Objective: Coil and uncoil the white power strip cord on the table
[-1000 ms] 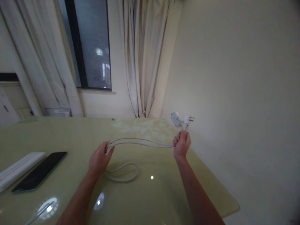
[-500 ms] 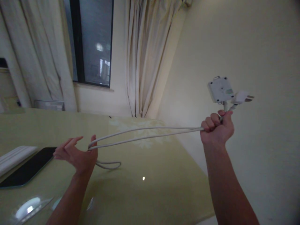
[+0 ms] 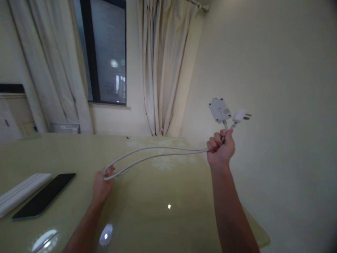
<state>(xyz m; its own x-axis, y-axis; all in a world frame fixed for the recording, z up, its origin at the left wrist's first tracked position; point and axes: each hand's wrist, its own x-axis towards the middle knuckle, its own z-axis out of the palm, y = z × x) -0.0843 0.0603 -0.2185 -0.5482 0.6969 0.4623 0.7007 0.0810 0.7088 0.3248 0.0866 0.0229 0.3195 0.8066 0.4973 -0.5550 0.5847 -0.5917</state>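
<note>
My right hand (image 3: 220,148) is raised over the table's right corner, fisted round both ends of a white power cord (image 3: 158,154). A square white socket block (image 3: 219,110) and a white plug (image 3: 240,115) stick up out of the fist. Two strands of cord run left from that fist to my left hand (image 3: 102,183), which is closed on the folded bend of the cord just above the yellow-green glossy table (image 3: 147,211).
A black phone (image 3: 44,195) and a white ribbed bar (image 3: 22,191) lie at the table's left. Behind the table are a dark window (image 3: 107,52), pale curtains (image 3: 163,63) and a plain wall (image 3: 276,105) on the right.
My left hand, open half a second ago, has closed on the cord's bend and moved right. The loop lying on the table is gone. My right hand has come lower and leftward.
</note>
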